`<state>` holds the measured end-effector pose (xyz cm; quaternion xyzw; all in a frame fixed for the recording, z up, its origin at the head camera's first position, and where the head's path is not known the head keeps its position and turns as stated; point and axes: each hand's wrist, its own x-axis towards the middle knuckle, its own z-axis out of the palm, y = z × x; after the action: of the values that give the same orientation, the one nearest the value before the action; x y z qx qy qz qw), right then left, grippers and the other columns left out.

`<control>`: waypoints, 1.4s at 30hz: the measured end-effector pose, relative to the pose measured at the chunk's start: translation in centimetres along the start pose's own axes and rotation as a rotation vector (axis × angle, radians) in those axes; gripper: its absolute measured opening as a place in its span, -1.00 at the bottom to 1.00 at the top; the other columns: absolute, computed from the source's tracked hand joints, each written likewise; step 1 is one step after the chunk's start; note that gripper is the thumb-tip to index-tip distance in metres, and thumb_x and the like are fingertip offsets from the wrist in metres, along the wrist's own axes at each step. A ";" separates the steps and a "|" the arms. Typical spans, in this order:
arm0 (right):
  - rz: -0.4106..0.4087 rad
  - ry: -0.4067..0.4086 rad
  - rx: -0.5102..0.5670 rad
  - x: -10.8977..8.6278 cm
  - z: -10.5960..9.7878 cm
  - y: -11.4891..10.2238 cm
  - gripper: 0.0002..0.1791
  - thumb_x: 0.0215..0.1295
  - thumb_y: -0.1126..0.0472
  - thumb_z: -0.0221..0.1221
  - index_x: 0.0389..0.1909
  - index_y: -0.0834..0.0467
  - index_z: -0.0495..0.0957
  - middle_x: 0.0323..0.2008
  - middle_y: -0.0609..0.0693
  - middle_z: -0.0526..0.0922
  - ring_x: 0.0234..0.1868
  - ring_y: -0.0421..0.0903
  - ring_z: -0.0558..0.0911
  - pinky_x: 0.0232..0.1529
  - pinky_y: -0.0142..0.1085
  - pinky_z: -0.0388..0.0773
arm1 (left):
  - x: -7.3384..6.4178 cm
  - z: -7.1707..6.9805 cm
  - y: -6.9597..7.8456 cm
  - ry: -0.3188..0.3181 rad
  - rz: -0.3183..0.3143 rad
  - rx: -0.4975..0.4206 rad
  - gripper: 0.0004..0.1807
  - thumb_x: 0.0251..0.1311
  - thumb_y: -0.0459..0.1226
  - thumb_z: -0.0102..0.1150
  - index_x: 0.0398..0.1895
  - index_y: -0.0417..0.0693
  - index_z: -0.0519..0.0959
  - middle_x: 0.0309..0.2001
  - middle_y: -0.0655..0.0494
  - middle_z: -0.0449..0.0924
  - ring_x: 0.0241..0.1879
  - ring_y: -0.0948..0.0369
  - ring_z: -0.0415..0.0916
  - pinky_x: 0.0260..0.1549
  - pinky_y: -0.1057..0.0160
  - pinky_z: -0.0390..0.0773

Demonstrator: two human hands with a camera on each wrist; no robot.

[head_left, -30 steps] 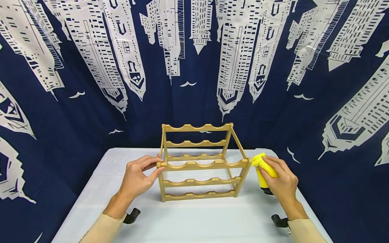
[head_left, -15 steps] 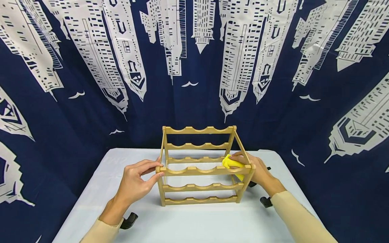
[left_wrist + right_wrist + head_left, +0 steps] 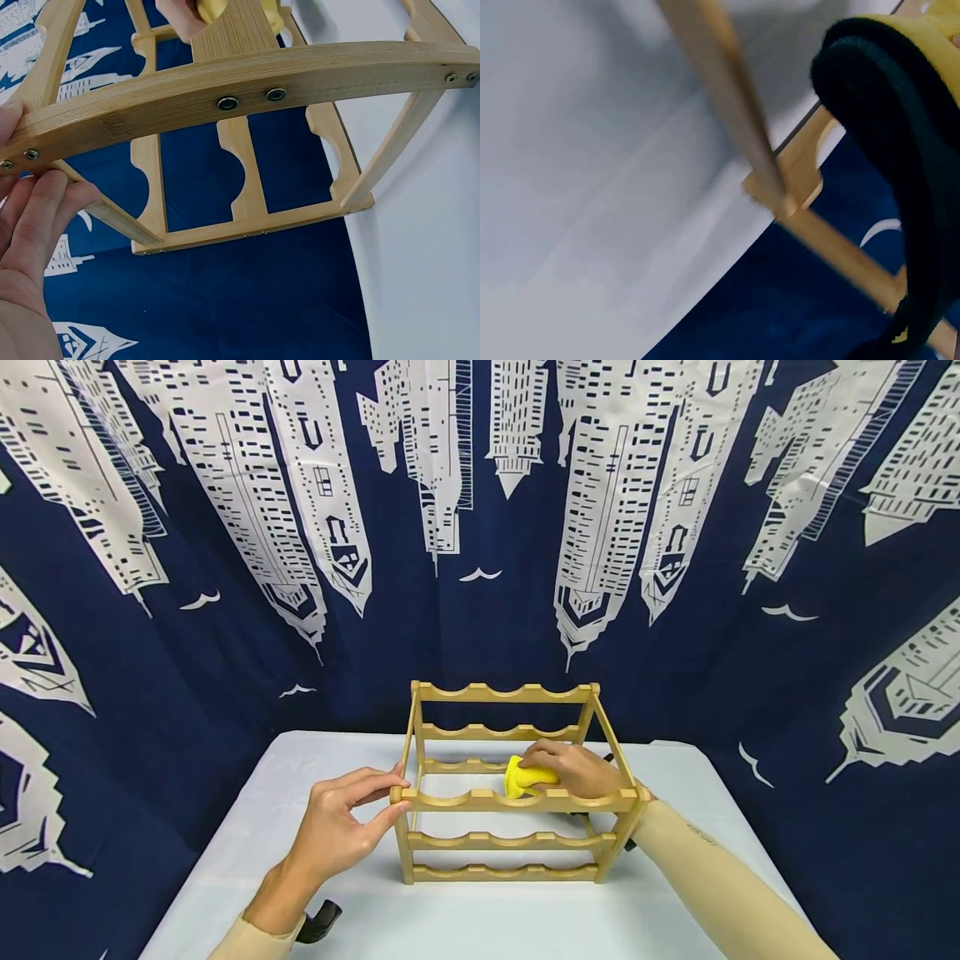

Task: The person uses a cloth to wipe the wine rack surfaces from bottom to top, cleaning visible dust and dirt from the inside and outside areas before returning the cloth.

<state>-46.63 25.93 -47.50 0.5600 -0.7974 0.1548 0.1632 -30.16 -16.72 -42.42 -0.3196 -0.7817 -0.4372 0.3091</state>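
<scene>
The rack, long axis left-to-right, is being pinched by the left hand, the left-pointing yellow cloth being clasped by the right hand.

A: What sort of place is this?

B: A corner draped in cloth, like a small filming booth. Whether it belongs to a home, a lab or a studio cannot be told.

A: What shows that?

B: The navy cloth hangs beyond the table and to both sides, filling the background to the top edge. Printed on it in white are city towers, upside down, spires pointing downward, with small gull shapes between them.

A: And the table?

B: Pale and smooth, its far edge near the cloth. On it is a wooden rack with scalloped bars, a household sort of object.
</scene>
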 end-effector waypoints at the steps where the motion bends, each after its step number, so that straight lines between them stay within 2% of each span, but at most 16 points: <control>1: -0.010 -0.013 -0.001 0.4 0.0 0.2 -0.55 0.45 0.23 0.60 0.29 0.16 0.76 0.22 0.05 0.80 0.14 0.00 0.88 0.16 -0.11 0.96 | 0.0 0.0 0.0 0.003 0.004 -0.004 -0.62 0.15 -0.51 0.77 -0.01 -0.02 0.91 -0.07 0.08 0.96 0.06 0.18 0.96 0.04 0.44 0.87; 4: -0.058 -0.021 -0.006 1.3 0.1 0.7 -0.55 0.44 0.26 0.62 0.27 0.18 0.76 0.20 0.06 0.80 0.11 -0.01 0.88 0.14 -0.17 0.95 | 0.2 -0.2 0.0 0.005 0.000 -0.009 -0.63 0.15 -0.51 0.77 -0.02 -0.03 0.91 -0.06 0.08 0.97 0.12 0.25 0.93 0.04 0.43 0.88; 10: -0.150 -0.005 -0.068 2.6 1.1 1.7 -0.51 0.36 0.21 0.69 0.23 0.14 0.77 0.16 0.09 0.80 -0.03 -0.06 0.87 -0.03 -0.37 0.91 | 0.1 -0.3 0.1 0.001 -0.008 -0.001 -0.60 0.13 -0.51 0.78 0.00 0.00 0.91 -0.08 0.06 0.97 0.04 0.13 0.97 0.02 0.42 0.88; 15: -0.197 -0.037 -0.107 3.4 2.0 1.7 -0.46 0.33 0.19 0.70 0.28 0.10 0.78 0.20 0.09 0.79 -0.02 -0.06 0.84 -0.04 -0.29 0.89 | -0.6 -0.1 0.2 0.001 -0.014 0.002 -0.59 0.13 -0.50 0.79 0.01 0.01 0.91 -0.09 0.04 0.97 0.01 0.08 0.98 0.01 0.41 0.89; 20: -0.204 -0.115 -0.095 4.7 2.9 1.8 -0.50 0.45 0.19 0.58 0.36 0.08 0.75 0.29 0.11 0.75 0.01 -0.05 0.83 0.01 -0.23 0.88 | -0.8 -0.3 0.2 0.008 -0.040 0.010 -0.58 0.13 -0.49 0.79 0.00 0.05 0.91 -0.07 0.07 0.97 0.00 0.10 0.98 0.02 0.43 0.88; 24: -0.214 -0.150 -0.048 5.4 3.4 2.2 -0.55 0.51 0.22 0.51 0.36 0.09 0.73 0.30 0.12 0.75 0.03 -0.03 0.86 0.07 -0.23 0.91 | -0.6 -0.3 0.0 0.002 -0.051 0.009 -0.58 0.14 -0.50 0.78 0.00 0.05 0.91 -0.10 0.02 0.97 0.00 0.25 0.95 0.04 0.44 0.88; 27: -0.249 -0.142 -0.009 5.8 3.9 2.5 -0.60 0.55 0.25 0.50 0.33 0.09 0.73 0.33 0.13 0.79 0.18 0.03 0.88 0.21 -0.14 0.93 | -0.4 -0.3 -0.2 -0.007 -0.058 0.010 -0.59 0.15 -0.50 0.77 0.01 0.05 0.90 -0.13 0.01 0.96 -0.01 0.35 0.92 0.06 0.44 0.87; 31: -0.295 -0.172 0.045 6.3 4.4 2.8 -0.67 0.62 0.28 0.46 0.32 0.12 0.76 0.39 0.17 0.80 0.34 0.10 0.86 0.38 -0.05 0.89 | -0.3 -0.5 -0.2 -0.008 -0.058 0.022 -0.58 0.15 -0.50 0.77 0.01 0.07 0.90 -0.13 0.03 0.96 -0.01 0.36 0.92 0.06 0.45 0.87; 34: -0.277 -0.230 0.069 6.5 4.8 2.9 -0.68 0.66 0.30 0.42 0.33 0.16 0.77 0.42 0.20 0.79 0.37 0.14 0.85 0.42 -0.04 0.87 | -0.3 -0.5 -0.2 -0.007 -0.059 0.032 -0.57 0.14 -0.49 0.78 0.01 0.08 0.90 -0.12 0.09 0.96 -0.04 0.29 0.94 0.05 0.45 0.87; 37: -0.202 -0.277 0.075 6.4 5.0 2.9 -0.63 0.69 0.31 0.38 0.41 0.13 0.76 0.46 0.18 0.77 0.42 0.16 0.83 0.47 -0.01 0.84 | -0.3 -0.5 -0.2 -0.004 -0.064 0.033 -0.57 0.14 -0.49 0.78 0.01 0.08 0.90 -0.11 0.12 0.96 -0.06 0.25 0.95 0.05 0.45 0.87; 42: -0.088 -0.279 0.100 6.0 5.4 2.9 -0.51 0.71 0.35 0.33 0.54 -0.01 0.72 0.50 0.13 0.75 0.46 0.16 0.80 0.48 0.05 0.83 | -0.5 -0.3 -0.2 -0.006 -0.071 0.023 -0.58 0.15 -0.49 0.77 0.01 0.07 0.89 -0.11 0.14 0.95 -0.08 0.20 0.96 0.04 0.45 0.88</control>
<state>-51.76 19.52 -49.98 0.6179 -0.7783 0.1075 0.0294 -29.94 -17.19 -42.71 -0.2897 -0.7986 -0.4377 0.2947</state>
